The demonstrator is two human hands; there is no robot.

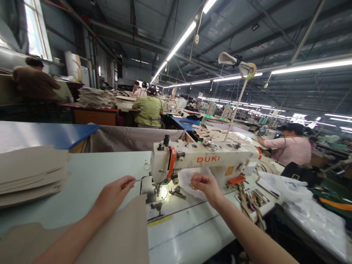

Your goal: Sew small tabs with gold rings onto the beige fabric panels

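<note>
My left hand (117,194) is closed in a pinch, left of the needle area. A thin pale strip (138,180) sticks out from its fingertips toward the sewing machine (192,159); its exact kind is too small to make out. Under the machine's arm, the fingers of my right hand (206,185) are pinched together at small gold-coloured pieces (194,180) lying on a white plastic bag (187,176). What exactly sits between those fingertips is partly hidden. A flat beige fabric panel (126,231) lies beneath my left forearm, its edge close to the machine bed.
Stacked beige panels (30,176) lie at the left of the table. Right of the machine are a small parts tray (257,198) and clear plastic bags (310,209). Co-workers sit farther off, one in a green top (148,110), another in pink (293,148).
</note>
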